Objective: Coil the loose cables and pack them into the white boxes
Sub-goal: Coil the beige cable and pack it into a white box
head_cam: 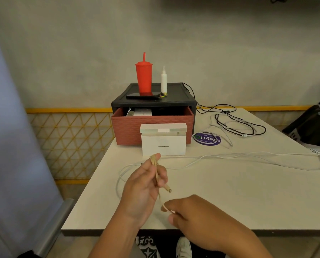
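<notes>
A: The left hand [146, 185]; how is it set?
B: Raised over the near tabletop [230, 192], palm turned right; its fingers curl round a beige cable [166, 188] folded into a narrow bundle.
A: Which way does the bundle run?
B: Near to far; loops at the far fingertips, plug at the near end pointing right.
A: And the right hand [192, 215]?
B: Lower and nearer, knuckles up; it pinches the cable's loose tail; the open white box [164, 144] stands just beyond.

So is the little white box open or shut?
Open. The white box has its lid lifted up above the body, leaving the top uncovered. What is inside, I cannot tell.
</notes>
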